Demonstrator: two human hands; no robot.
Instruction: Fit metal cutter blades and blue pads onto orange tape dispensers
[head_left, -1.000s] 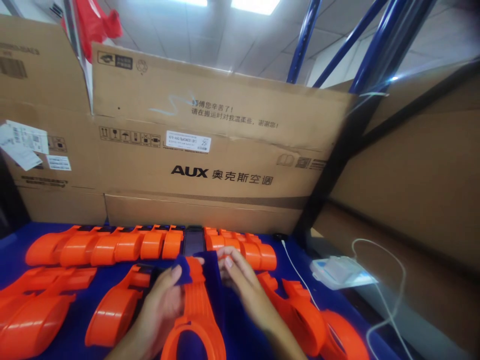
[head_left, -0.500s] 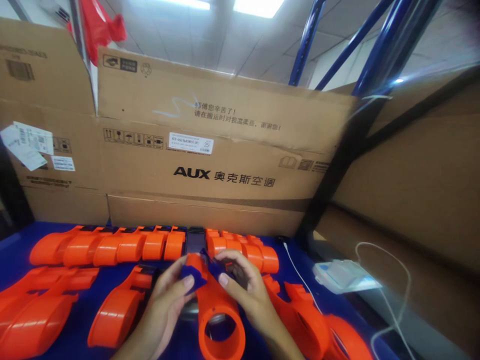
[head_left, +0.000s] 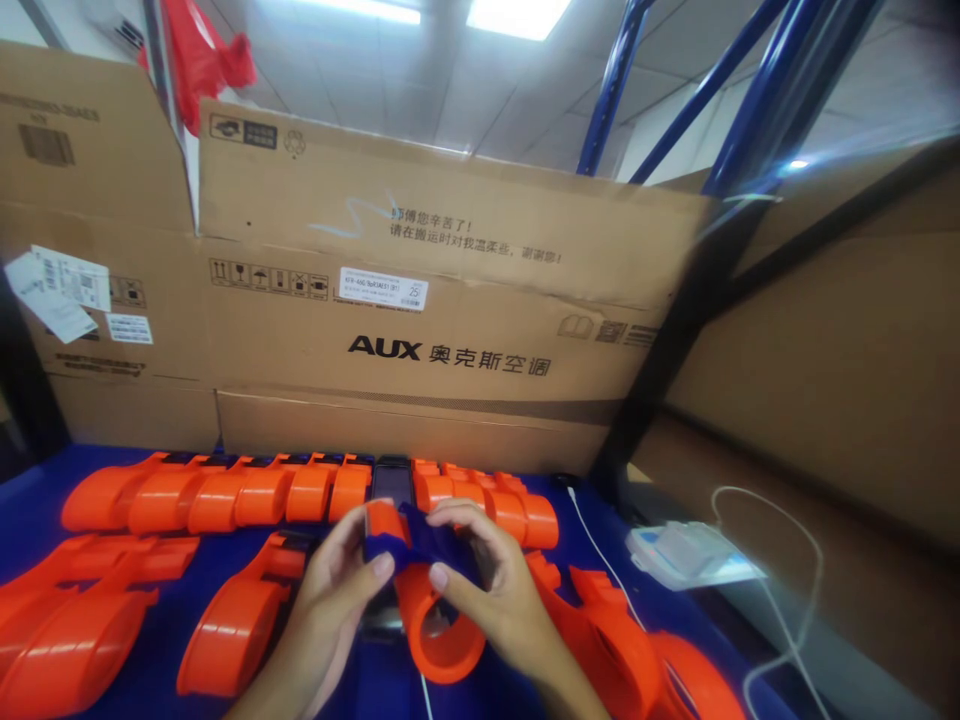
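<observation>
Head view, lower centre: an orange plastic ring-ended piece (head_left: 417, 608) is gripped by the left hand (head_left: 334, 585), a dark-blue flexible strip (head_left: 431, 540) by the right hand (head_left: 502, 580), seemingly to keep the strip pressed across it.

Two bare hands face each other across an orange ring-ended piece (head_left: 415, 602). Left of it, the left hand (head_left: 339, 578) curls, thumb pointing inward; right of it, the right hand (head_left: 501, 578) cups, fingers arched above its thumb. Uncovered forearms (head_left: 279, 668) slant up toward it from below.
</observation>
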